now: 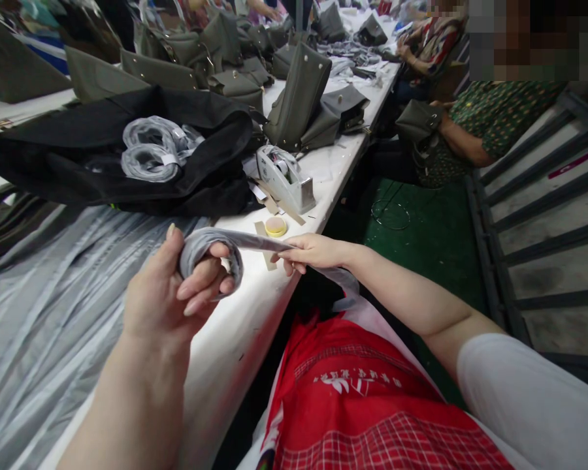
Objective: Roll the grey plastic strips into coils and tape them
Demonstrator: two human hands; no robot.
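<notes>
My left hand [186, 281] is closed round a coiled grey strap in clear wrapping [191, 251], its fingers passing through the middle of the coil. From the top of the coil the strap runs right to my right hand [311, 251], which pinches it between thumb and fingers. Past that hand the loose end hangs down beside the red apron [362, 378]. Long wrapped grey straps [68, 294] lie on the table left of my left hand. Two finished coils [151, 150] rest on a black cloth bag [215, 140] beyond.
A tape dispenser [287, 179] and a round yellow-rimmed tin [275, 226] stand near the edge of the white table [245, 326]. Several dark grey bags [298, 98] stand behind. A person in a green patterned top [500, 121] sits at the right, beside a slatted rack [549, 215].
</notes>
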